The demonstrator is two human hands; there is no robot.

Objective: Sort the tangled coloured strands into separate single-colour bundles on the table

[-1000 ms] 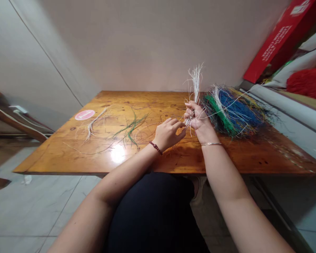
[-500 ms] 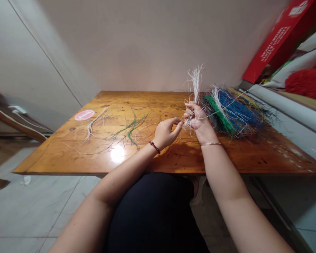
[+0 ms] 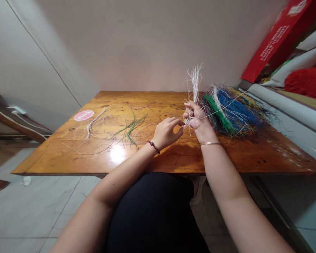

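Note:
Wrapped in my right hand (image 3: 196,114) is a bundle of white strands (image 3: 195,84), its frayed top standing up above the fist. The lower ends of the bundle come out below that fist. My left hand (image 3: 168,131) is at these lower ends, thumb and fingertips pinched together against them. Whether it has one strand or several is too small to make out. From the right fist a long pale strand (image 3: 226,105) runs off to the right.
A heap of blue, green, white and yellow strands (image 3: 237,109) lies right on the wooden table (image 3: 76,154). Loose green strands (image 3: 131,128), a small white bunch (image 3: 91,126) and a pink round sticker (image 3: 83,115) are left. A red box (image 3: 276,38) leans at the right.
My left thumb and fingertips have shifted slightly toward the lower ends of the white bundle. My right hand keeps its hold in nearly the same place.

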